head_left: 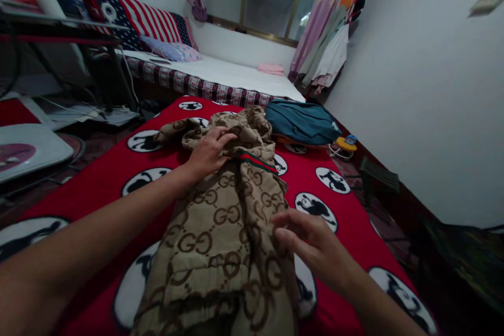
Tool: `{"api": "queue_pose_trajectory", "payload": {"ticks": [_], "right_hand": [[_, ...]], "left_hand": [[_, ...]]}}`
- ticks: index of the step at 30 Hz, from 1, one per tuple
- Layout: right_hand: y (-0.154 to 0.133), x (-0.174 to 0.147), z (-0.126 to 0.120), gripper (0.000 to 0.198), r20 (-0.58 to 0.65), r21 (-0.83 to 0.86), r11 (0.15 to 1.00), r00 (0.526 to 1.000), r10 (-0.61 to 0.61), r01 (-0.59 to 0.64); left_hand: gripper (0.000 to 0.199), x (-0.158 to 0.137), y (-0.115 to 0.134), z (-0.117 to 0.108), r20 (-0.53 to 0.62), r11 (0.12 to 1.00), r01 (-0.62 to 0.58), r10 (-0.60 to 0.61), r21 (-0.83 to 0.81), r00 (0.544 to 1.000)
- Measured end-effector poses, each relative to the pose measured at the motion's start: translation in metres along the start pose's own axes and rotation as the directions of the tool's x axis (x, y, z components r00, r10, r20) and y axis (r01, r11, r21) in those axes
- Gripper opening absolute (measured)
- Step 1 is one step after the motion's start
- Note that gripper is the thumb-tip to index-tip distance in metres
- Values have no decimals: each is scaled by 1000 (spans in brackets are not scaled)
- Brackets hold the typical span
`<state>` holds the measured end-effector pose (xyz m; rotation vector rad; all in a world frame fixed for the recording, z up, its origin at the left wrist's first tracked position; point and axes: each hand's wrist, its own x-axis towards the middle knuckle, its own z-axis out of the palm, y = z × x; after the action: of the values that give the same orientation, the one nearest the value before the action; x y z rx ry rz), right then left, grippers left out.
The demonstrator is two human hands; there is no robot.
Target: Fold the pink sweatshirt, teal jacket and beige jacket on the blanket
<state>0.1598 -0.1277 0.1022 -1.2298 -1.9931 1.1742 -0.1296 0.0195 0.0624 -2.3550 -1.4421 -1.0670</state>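
Observation:
A tan hooded jacket (226, 215) with brown monogram letters lies lengthwise on the red blanket. A green-and-red stripe (258, 161) crosses it, and a gathered elastic edge shows near me. My left hand (210, 152) rests on the upper part of the jacket, fingers spread and thumb apart from them. At the jacket's right edge is my right hand (305, 236), its fingers bent and a gap between thumb and forefinger. I cannot tell whether its fingertips touch the cloth. One sleeve (177, 129) stretches out to the far left.
The red blanket (352, 244) has white circles with black figures. A folded teal cloth item (301, 122) lies at its far right, near a yellow-and-blue object (346, 143). A bed (236, 74) stands beyond, a cluttered desk (59, 31) left, a dark green stool (378, 176) right.

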Motion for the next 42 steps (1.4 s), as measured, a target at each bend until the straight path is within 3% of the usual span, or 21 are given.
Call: {"api": "queue_pose_trajectory", "payload": {"ticks": [2,4,6,8,12,16,18,20,23,26,31,34,36,38,42], "right_hand": [[8,4,5,20,-106,-136,988,990,-93,79],[11,11,10,14,-156,-225,953,958,-239,201],[8,18,19,10,-81,-268,899,922,-379,346],[0,25,32,13,88,-324,834,891,-444,448],[-17,33,55,41,415,-459,701,829,-375,546],[-19,38,68,76,606,-471,609,735,-303,639],[-17,38,77,84,652,-528,538,719,-241,658],[-16,35,89,78,662,-595,465,727,-179,656],[-18,29,105,50,658,-652,392,741,-134,649],[-21,28,109,33,601,-663,445,782,-164,602],[-29,39,90,18,366,-551,727,901,-232,410],[-41,43,86,19,232,-422,810,912,-338,408],[-49,43,91,20,214,-370,817,896,-388,442],[-53,42,100,23,326,-350,795,860,-392,495],[-49,39,105,61,676,-200,738,636,-372,645]], "left_hand": [[27,-24,-3,-17,99,984,112,-126,139,987],[29,-45,-6,-32,210,937,253,-305,243,929],[41,-58,-6,-44,283,877,374,-457,301,844],[46,-62,-4,-50,308,830,445,-543,337,781],[42,-57,-2,-50,371,795,476,-600,377,709],[25,-53,-15,-47,425,820,462,-570,337,703],[23,-52,-23,-48,464,840,438,-543,321,701],[23,-51,-27,-49,501,855,411,-519,318,692],[22,-47,-26,-49,514,863,383,-504,330,694],[20,-46,-21,-45,504,879,343,-473,332,722],[18,-46,-22,-49,494,906,347,-424,243,759],[17,-43,-34,-65,449,914,376,-402,151,798],[18,-42,-42,-76,409,910,400,-407,108,817],[17,-44,-49,-81,414,906,404,-419,129,808],[13,-58,-51,-75,518,888,287,-445,359,730]]}}
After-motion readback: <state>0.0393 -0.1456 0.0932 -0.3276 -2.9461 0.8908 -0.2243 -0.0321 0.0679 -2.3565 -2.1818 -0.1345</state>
